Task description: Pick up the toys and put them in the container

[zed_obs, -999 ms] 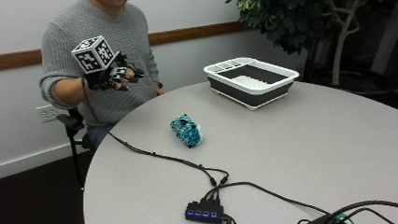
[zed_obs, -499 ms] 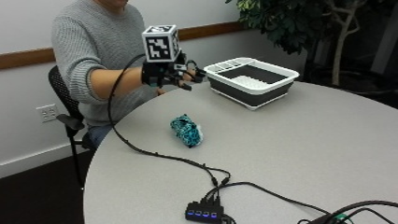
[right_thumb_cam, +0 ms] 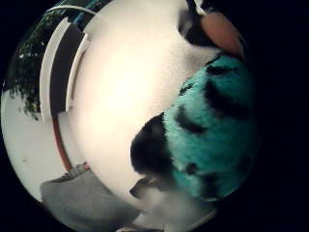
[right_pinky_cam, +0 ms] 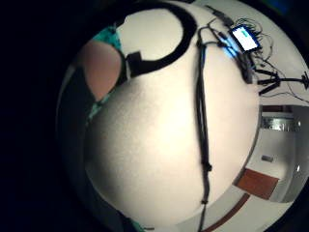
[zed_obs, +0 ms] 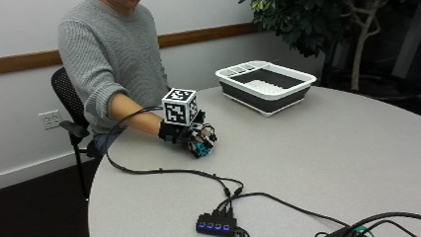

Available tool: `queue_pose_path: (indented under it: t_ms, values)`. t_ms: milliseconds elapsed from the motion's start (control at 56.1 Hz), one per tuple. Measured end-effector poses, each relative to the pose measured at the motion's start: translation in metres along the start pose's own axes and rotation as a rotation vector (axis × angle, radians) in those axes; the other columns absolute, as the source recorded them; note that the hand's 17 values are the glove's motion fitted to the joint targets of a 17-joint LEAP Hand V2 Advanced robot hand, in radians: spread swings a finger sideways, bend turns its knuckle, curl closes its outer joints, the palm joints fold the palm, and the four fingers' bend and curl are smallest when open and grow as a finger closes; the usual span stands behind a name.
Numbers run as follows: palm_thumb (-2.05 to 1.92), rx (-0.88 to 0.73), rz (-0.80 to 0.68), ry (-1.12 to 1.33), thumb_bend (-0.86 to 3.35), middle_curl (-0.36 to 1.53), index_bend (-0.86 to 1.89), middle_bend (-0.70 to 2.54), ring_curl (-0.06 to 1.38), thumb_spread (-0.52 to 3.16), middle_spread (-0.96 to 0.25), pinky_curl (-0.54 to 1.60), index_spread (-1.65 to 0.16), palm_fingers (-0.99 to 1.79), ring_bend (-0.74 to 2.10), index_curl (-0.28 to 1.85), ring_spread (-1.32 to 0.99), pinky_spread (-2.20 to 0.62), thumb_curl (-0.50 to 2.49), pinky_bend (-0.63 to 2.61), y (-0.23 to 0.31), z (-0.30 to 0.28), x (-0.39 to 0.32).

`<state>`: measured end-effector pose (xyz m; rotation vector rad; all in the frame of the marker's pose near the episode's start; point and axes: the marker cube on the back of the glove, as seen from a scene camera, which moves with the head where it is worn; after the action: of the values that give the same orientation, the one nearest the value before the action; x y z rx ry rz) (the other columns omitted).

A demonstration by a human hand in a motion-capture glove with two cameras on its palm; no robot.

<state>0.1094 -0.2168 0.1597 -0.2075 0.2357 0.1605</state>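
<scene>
A teal plush toy (zed_obs: 202, 149) with black spots lies on the round white table (zed_obs: 342, 148), near the edge where the person sits. My gloved right hand (zed_obs: 186, 132) has come down on top of it, fingers curled over the toy. The hand hides most of the toy in the outside view. Close to the palm, the toy (right_thumb_cam: 212, 130) fills much of the thumb side view, with a bare fingertip (right_thumb_cam: 222, 31) beside it. A sliver of the toy (right_pinky_cam: 108, 36) shows behind a finger (right_pinky_cam: 99, 72). The white and black container (zed_obs: 266, 86) stands at the far side of the table, apart from the hand.
A black cable (zed_obs: 164, 172) trails from the hand across the table to a hub with blue lights (zed_obs: 214, 226) near the front edge. More cables (zed_obs: 368, 222) lie at the front right. A potted tree (zed_obs: 309, 24) stands behind the container.
My hand, raised beside the container half a second ago, has dropped down onto the toy. The toy lies where it was.
</scene>
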Motion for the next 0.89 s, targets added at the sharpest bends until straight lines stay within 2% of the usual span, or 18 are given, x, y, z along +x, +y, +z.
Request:
queue_pose_path:
  t_ms: [125, 214, 303, 499, 606, 767, 838, 892]
  values:
    - [0.15, 0.069, 0.008, -0.037, 0.05, 0.26, 0.56, 0.25, 0.22, 1.34, -0.26, 0.33, -0.41, 0.51, 0.28, 0.49, -0.22, -0.11, 0.29, 0.83, -0.003, 0.0, -0.002]
    - [0.29, 0.102, 0.004, -0.057, 0.11, 0.3, 0.46, 0.34, 0.27, 1.34, -0.3, 0.33, -0.39, 0.78, 0.46, 0.49, -0.31, -0.23, 0.34, 0.85, -0.008, -0.004, -0.002]
    - [0.43, 0.086, 0.009, -0.11, 0.16, 0.33, 0.37, 0.37, 0.34, 1.29, -0.33, 0.36, -0.37, 0.93, 0.64, 0.5, -0.39, -0.32, 0.41, 0.9, -0.016, -0.02, -0.004]
    - [0.56, 0.302, 0.009, -0.224, 0.16, 0.42, 0.4, 0.47, 0.42, 1.11, -0.37, 0.41, -0.34, 1.02, 0.7, 0.6, -0.46, -0.38, 0.53, 0.94, -0.04, -0.155, 0.0]
    - [0.58, 0.373, -0.019, -0.203, 0.14, 0.45, 0.43, 0.5, 0.44, 1.05, -0.38, 0.43, -0.32, 1.02, 0.71, 0.65, -0.48, -0.39, 0.58, 0.95, -0.052, -0.201, -0.011]
    - [0.59, 0.343, -0.173, -0.216, 0.11, 0.51, 0.44, 0.52, 0.47, 0.99, -0.39, 0.45, -0.31, 1.0, 0.73, 0.73, -0.5, -0.4, 0.64, 0.97, -0.082, -0.212, -0.103]
    - [0.6, 0.343, -0.283, -0.073, 0.1, 0.53, 0.44, 0.53, 0.48, 0.97, -0.39, 0.46, -0.3, 0.98, 0.74, 0.76, -0.51, -0.4, 0.67, 0.98, -0.105, -0.211, -0.158]
    - [0.59, 0.313, -0.36, -0.186, 0.08, 0.55, 0.44, 0.53, 0.49, 0.96, -0.39, 0.46, -0.3, 0.97, 0.75, 0.79, -0.51, -0.4, 0.68, 0.99, -0.113, -0.215, -0.218]
